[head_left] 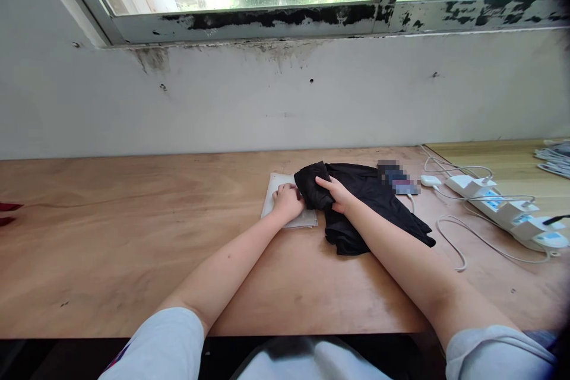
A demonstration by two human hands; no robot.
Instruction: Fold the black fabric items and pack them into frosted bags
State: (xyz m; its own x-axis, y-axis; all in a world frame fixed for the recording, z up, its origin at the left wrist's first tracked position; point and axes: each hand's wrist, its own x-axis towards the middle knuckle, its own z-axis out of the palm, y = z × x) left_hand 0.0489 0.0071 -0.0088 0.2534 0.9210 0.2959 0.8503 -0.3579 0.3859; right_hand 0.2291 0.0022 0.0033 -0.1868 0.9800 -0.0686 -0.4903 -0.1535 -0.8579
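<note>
My right hand (339, 193) grips a folded-over part of a black cloth garment (360, 190), its thumb lying on top of the fabric. The rest of the garment spreads to the right beneath my forearm. My left hand (288, 202) is closed with curled fingers, right beside the left edge of the garment. Its fingertips are partly hidden, so what they hold cannot be made out. Under that hand lies a flat white pad or folded cloth (268, 205), partly covered by the garment.
A blurred-out phone-like device (403, 184) with a white cable lies behind the garment. On the right are a white power strip (507, 211), a white plug (430, 181) and loose cables. Red pieces (9, 206) sit at the table's left edge. A wall with a window stands behind.
</note>
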